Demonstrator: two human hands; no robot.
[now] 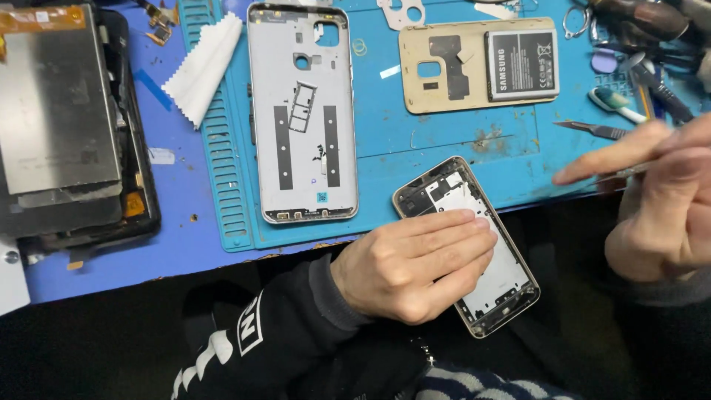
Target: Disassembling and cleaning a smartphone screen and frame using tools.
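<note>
My left hand [411, 267] lies flat across the opened phone [474, 244], fingers closed down over its upper half and pinning it at the near edge of the worktop [111, 252], where the teal mat [459, 148] ends. My right hand [659, 200] hovers off to the right, fingers pinched around a thin metal tool [622, 174], forefinger stretched out along it. The phone looks light and stiff, but with its back off the exposed board and thin metal frame seem fragile, and the smooth frame could slip; I judge the long side edges the safest place to hold it. I count one opened phone under my hand, one grey back cover [302, 111] lying inside-up on the mat, one gold back cover [444, 67] with one battery [522, 64] resting on it, one white cloth [204, 67], and one dismantled tablet [67, 126] at far left.
</note>
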